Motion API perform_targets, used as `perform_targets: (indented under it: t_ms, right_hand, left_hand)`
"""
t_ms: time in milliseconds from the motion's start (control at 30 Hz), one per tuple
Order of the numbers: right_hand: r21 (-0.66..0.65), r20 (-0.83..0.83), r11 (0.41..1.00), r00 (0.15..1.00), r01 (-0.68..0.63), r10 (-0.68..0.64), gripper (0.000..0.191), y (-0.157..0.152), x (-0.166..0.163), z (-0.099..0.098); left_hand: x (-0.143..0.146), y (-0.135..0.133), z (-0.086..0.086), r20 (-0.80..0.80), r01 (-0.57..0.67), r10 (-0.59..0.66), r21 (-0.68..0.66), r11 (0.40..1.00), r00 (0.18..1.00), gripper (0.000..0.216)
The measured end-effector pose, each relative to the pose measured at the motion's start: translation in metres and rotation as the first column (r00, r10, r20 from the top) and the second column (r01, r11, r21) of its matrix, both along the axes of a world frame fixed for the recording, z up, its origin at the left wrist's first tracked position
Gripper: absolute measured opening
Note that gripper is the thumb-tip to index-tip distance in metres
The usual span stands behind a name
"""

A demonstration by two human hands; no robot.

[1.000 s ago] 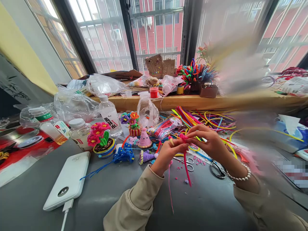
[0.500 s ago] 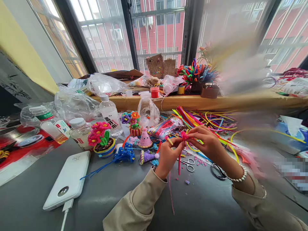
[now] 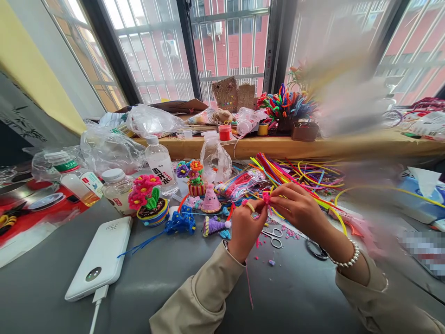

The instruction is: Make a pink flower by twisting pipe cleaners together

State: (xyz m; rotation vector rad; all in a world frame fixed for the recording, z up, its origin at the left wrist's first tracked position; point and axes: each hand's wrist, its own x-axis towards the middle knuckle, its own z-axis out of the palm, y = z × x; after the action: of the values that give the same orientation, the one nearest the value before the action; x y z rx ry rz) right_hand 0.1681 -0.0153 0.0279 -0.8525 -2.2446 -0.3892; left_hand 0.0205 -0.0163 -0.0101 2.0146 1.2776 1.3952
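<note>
Between my two hands is a small pink pipe-cleaner flower (image 3: 266, 197). My left hand (image 3: 246, 228) is closed, pinching it from the left and below; a yellow ring-like band sits on one of its fingers. From the other side, my right hand (image 3: 296, 208) pinches the flower between its fingertips. Most of the stem is hidden behind my left hand. Small scissors (image 3: 274, 237) lie on the table just beyond my hands, near pink fuzz scraps (image 3: 291, 233). A thin pink strand (image 3: 249, 287) hangs or lies below my left wrist.
Left of my hands are a blue pipe-cleaner piece (image 3: 181, 221), a pink flower pot (image 3: 153, 214) and a white power bank (image 3: 100, 260). Bottles (image 3: 160, 164) stand behind. Loose pipe cleaners (image 3: 299, 174) spread toward the sill. A roll of black tape (image 3: 315, 248) lies by my right wrist.
My left hand has turned a little and moved slightly right, so the pink stem that hung below it is now mostly hidden. Both hands still pinch the flower.
</note>
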Motion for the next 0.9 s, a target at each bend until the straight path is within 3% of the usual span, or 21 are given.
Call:
perform_targets:
  t_ms: [300,533,900]
  right_hand:
    - [0.004,0.159,1.0,0.987,0.016,-0.016,0.015,-0.006,0.005,0.01]
    - [0.046,0.044,0.999,0.999,0.027,-0.029,0.014,-0.006,0.004,0.01]
    - [-0.023,0.017,0.998,0.999,-0.051,0.051,0.013,-0.006,0.011,0.015]
  left_hand:
    - [-0.001,0.0,0.004,-0.042,0.072,-0.072,0.004,0.997,0.996,0.015]
    - [-0.002,0.001,0.005,0.096,0.151,-0.143,-0.081,0.985,0.985,0.016]
    - [-0.004,0.003,0.007,0.055,0.245,-0.243,-0.035,0.969,0.968,0.017]
